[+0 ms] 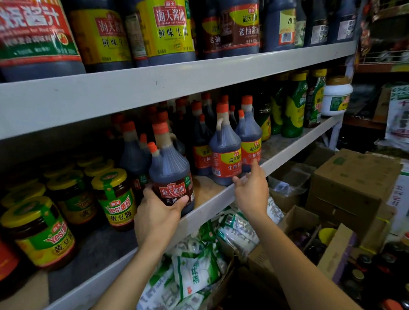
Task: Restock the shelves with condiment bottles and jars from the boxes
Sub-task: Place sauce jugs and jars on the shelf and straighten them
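Dark soy-sauce bottle with orange cap and maroon label stands at the grey shelf's front edge, gripped low by the left hand; slide it back squarely, label outward; the right hand, fingers spread, should steady the red-and-yellow-labelled bottles beside.

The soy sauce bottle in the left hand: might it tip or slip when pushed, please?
Probably heavy: the soy sauce bottle looks full. Its wide base should resist tipping, even near the shelf edge. Its glossy label may slip in the left hand.
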A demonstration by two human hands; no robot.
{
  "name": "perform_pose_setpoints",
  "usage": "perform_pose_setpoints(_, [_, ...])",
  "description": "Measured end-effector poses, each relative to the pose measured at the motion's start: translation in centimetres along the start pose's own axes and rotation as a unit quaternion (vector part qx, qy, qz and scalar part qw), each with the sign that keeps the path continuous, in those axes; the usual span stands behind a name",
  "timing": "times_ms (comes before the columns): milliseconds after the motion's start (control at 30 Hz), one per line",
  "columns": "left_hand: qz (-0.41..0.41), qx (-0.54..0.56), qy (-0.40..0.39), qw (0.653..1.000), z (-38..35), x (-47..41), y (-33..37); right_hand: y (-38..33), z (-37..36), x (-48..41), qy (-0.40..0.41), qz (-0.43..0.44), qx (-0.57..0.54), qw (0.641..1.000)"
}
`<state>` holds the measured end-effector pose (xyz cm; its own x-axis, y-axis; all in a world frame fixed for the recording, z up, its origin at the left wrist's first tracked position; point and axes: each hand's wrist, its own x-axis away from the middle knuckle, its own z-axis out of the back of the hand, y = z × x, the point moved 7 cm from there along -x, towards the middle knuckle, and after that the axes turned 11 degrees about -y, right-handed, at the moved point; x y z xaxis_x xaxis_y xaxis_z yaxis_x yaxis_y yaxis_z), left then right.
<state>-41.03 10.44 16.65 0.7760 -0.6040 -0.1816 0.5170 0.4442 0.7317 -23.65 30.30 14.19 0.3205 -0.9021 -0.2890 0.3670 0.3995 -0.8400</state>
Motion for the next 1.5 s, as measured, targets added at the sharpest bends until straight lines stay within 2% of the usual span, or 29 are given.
perform_pose_setpoints(67, [0.004, -0.007, 0.005, 1.0, -0.2, -0.1, 0.2, 1.0, 0.2, 2.7, 0.013, -0.021, -0.019, 0.999])
perform_pose_setpoints(300, [0.008, 0.001, 0.006, 1.0, -2.6, -1.3, 2.0, 3.6, 1.5, 9.7, -0.003, 0.006, 0.02, 1.0])
perform_pose_setpoints(567, [0.007, -0.013, 0.025, 1.0, -5.1, -1.8, 3.1, 7.0, 4.4, 13.5, -0.034, 0.01, 0.111, 0.993])
perform_pose_setpoints(633, [0.01, 0.011, -0.01, 1.0, -5.7, -2.4, 2.7, 7.7, 4.5, 14.4, -0.04, 0.005, 0.117, 0.992])
perform_pose_setpoints(733, [-0.015, 0.104, -0.076, 0.992, -5.8, -3.7, 2.1, 8.7, 4.2, 15.5, -0.066, -0.008, 0.117, 0.991])
perform_pose_setpoints(800, [-0.034, 0.137, -0.072, 0.987, -5.4, -4.0, 2.1, 9.3, 4.0, 15.9, -0.081, -0.016, 0.112, 0.99])
perform_pose_setpoints(1000, [-0.019, 0.051, 0.011, 0.998, -5.3, -2.5, 2.9, 9.7, 4.1, 16.3, -0.078, -0.028, 0.116, 0.99])
perform_pose_setpoints(1167, [-0.03, 0.046, -0.033, 0.998, -4.4, -2.0, 2.8, 9.5, 3.5, 16.5, -0.099, -0.038, 0.119, 0.987])
perform_pose_setpoints(1267, [-0.092, 0.032, 0.036, 0.995, -0.4, -0.4, 3.1, 9.6, 3.5, 16.4, -0.103, -0.045, 0.117, 0.987])
perform_pose_setpoints(1333, [-0.172, 0.003, 0.151, 0.973, 4.1, 1.1, 3.6, 9.6, 3.4, 16.4, -0.104, -0.046, 0.119, 0.986])
perform_pose_setpoints(1400, [-0.219, -0.067, 0.245, 0.942, 8.3, 1.6, 4.7, 9.3, 2.9, 16.4, -0.111, -0.045, 0.123, 0.985])
perform_pose_setpoints(1433, [-0.211, -0.107, 0.256, 0.937, 9.7, 0.9, 5.2, 9.0, 2.6, 16.5, -0.115, -0.041, 0.124, 0.985])
perform_pose_setpoints(1500, [-0.13, -0.174, 0.18, 0.959, 10.7, -2.4, 5.7, 8.3, 2.0, 16.6, -0.118, -0.023, 0.12, 0.985])
